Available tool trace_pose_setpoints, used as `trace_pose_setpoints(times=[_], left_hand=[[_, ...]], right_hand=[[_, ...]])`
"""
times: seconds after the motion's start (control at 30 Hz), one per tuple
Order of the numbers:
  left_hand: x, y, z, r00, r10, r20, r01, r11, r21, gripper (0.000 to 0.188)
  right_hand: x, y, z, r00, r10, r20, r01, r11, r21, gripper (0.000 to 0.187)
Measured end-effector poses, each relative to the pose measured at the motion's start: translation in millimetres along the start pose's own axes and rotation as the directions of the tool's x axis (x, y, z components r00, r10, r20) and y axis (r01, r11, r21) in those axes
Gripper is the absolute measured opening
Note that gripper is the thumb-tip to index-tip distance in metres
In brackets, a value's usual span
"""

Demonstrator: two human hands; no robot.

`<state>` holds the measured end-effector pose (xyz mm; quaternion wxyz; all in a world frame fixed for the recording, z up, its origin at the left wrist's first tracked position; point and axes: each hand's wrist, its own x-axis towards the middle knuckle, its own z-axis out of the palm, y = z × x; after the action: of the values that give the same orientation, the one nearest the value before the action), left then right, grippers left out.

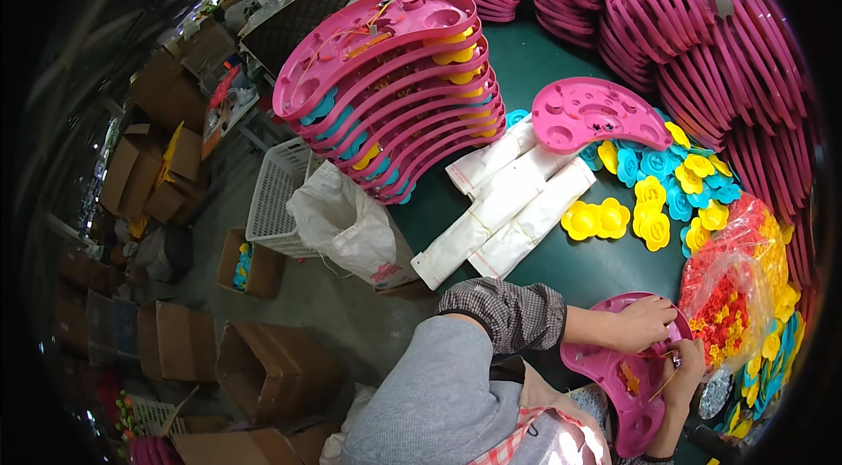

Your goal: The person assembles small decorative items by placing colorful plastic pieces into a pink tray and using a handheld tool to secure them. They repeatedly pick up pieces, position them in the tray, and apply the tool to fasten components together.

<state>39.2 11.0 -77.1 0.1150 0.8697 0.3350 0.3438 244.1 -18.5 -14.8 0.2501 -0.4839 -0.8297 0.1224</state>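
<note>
A curved pink plastic shell (pixel 630 432) with round hollows lies before me at the lower right. My left hand (pixel 646 325) reaches over its far part, fingers bent down into it; their tips are partly hidden. At the shell's right side is my right hand (pixel 684 370), fingers closed around a small shiny part (pixel 676 362) too small to name. A thin tan wire or stick (pixel 664 383) runs down from these fingers across the shell. An orange-brown piece (pixel 629 377) sits inside the shell, to the left of my right hand.
White wrapped bundles (pixel 500 212) lie mid-table beside another pink shell (pixel 601 114). Yellow and blue plastic pieces (pixel 653 193) spread to the right, next to a clear bag of red and yellow parts (pixel 724 316). Pink shells (pixel 395 114) are stacked left; more stacks (pixel 658 9) line the back.
</note>
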Motion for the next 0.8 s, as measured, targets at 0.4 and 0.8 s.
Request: trace_pose_setpoints(times=[0.4,0.8], left_hand=[[-2,-10,7,0.999,-0.031,0.022,0.031,0.999,0.029,0.011],[7,-4,1,0.977,0.053,0.206,-0.102,0.967,0.234,0.011]], right_hand=[[-5,-17,-1,0.965,0.018,0.263,0.044,0.973,-0.227,0.029],[-45,16,-49,0.968,0.23,0.105,-0.248,0.944,0.218,0.012]])
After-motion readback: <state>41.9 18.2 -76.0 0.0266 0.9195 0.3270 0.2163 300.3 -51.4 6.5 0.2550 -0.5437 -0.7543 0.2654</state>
